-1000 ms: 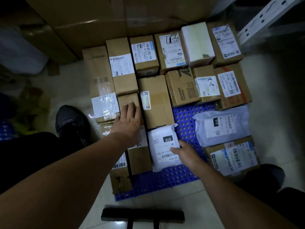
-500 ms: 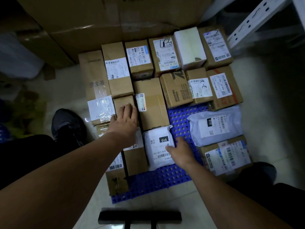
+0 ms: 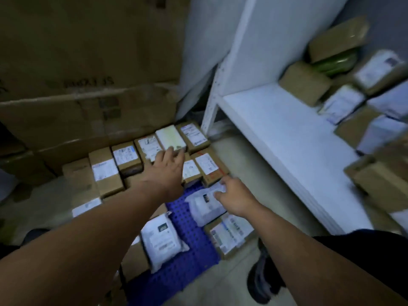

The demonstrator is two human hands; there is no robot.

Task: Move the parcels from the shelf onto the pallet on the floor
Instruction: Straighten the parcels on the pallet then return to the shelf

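A blue perforated pallet [image 3: 187, 246] lies on the floor, packed with several brown cardboard parcels and white poly-bag parcels. My left hand [image 3: 166, 171] hovers empty over the middle boxes, fingers straight, near a white box [image 3: 170, 136]. My right hand [image 3: 234, 196] is empty too, fingers loosely bent, above a white poly bag [image 3: 204, 205]. Another white poly bag [image 3: 161, 239] lies nearer me. The white shelf [image 3: 282, 138] stands to the right, with several parcels [image 3: 342, 104] piled at its far right end.
Large cardboard cartons [image 3: 88, 89] stand behind the pallet. A white shelf post [image 3: 212, 102] rises at the pallet's back right corner. My dark shoe [image 3: 262, 281] rests on the tiled floor between pallet and shelf.
Both hands lifted off the box and the white poly bag they were touching. The view has swung up and to the right, bringing the shelf and its parcels into sight.
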